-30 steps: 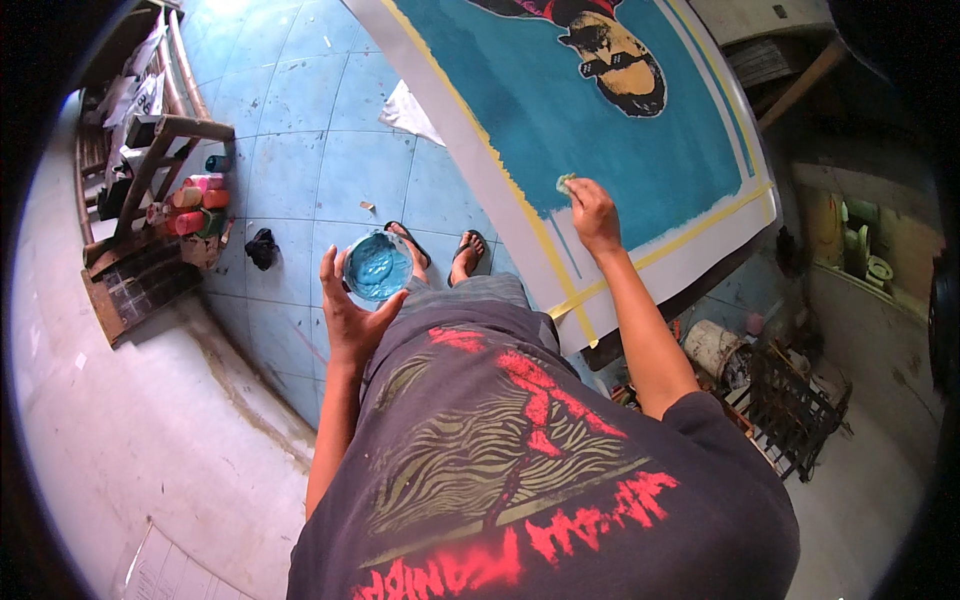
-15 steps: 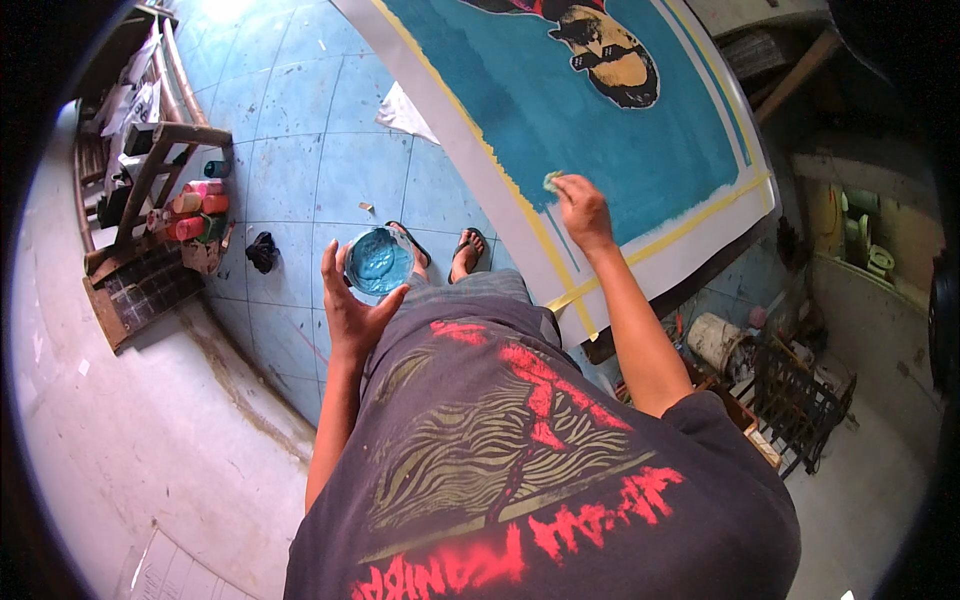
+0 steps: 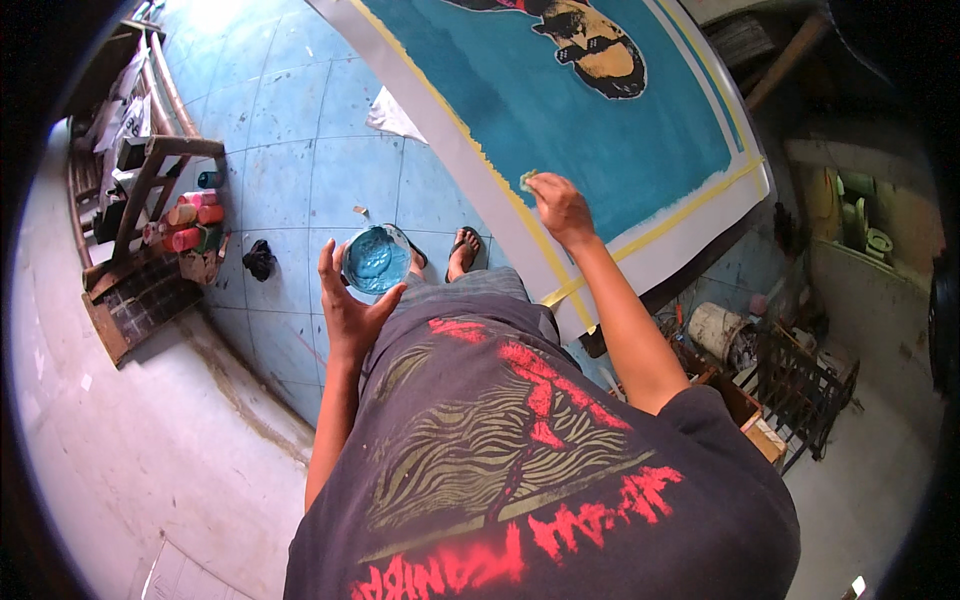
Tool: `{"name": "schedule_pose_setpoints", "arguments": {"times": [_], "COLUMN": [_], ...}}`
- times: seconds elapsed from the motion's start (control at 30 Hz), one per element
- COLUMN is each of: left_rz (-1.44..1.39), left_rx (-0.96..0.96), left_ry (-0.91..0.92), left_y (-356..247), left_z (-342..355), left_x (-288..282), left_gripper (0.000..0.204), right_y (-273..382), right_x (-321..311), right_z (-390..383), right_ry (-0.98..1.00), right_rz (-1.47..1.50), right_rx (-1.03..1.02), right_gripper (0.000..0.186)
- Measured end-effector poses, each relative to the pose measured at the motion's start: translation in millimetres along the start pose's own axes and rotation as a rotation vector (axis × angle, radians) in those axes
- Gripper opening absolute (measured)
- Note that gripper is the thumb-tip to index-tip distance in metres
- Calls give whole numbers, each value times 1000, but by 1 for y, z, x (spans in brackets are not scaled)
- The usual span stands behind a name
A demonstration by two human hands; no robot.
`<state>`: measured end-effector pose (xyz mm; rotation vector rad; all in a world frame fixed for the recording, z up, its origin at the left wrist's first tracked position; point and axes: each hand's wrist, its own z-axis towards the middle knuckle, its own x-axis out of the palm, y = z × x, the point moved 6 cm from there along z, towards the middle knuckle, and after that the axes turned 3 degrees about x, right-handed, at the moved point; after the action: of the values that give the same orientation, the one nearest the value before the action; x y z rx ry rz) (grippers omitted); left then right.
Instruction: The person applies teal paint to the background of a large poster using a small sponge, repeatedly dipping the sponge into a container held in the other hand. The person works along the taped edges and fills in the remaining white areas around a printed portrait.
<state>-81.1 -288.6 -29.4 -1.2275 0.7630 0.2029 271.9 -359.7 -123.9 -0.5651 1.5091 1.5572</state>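
Observation:
My left hand (image 3: 352, 302) cups a round, clear-rimmed tub of blue paint (image 3: 377, 260) out in front of my waist, fingers on its side and thumb at its near edge. Between the fingertips of my right hand (image 3: 563, 210) is a small pale yellow-green sponge piece (image 3: 528, 181). It is at the teal painted area's left border, beside the yellow tape (image 3: 497, 176); whether it touches the surface I cannot tell. The large white sheet (image 3: 500, 207) carries a teal background and a portrait figure with dark glasses (image 3: 600, 52), head toward me.
Paint bottles in pink, red and orange (image 3: 187, 222) crowd a wooden stand (image 3: 140, 290) at left. A black crumpled cloth (image 3: 259, 260) and a white scrap (image 3: 394, 115) lie on the blue tiled floor (image 3: 275, 180). A white bucket (image 3: 716, 331) and dark crate (image 3: 805, 395) stand at right.
My right hand has shifted left with the sponge piece, toward the taped border. The whole view has turned slightly. My left hand still holds the tub in much the same place.

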Motion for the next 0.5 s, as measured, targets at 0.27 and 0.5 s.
{"name": "schedule_pose_setpoints", "arguments": {"times": [0.27,0.5], "left_rz": [-57,-35], "left_rx": [-37,-27], "left_ry": [18,23], "left_y": [5,-3], "left_z": [-4,-1], "left_x": [-1,-2], "left_gripper": [116,116], "right_y": [7,20], "right_x": [7,5], "right_z": [-3,3], "right_ry": [23,-38], "right_rz": [-39,6], "right_rx": [38,32], "right_gripper": [21,20]}}
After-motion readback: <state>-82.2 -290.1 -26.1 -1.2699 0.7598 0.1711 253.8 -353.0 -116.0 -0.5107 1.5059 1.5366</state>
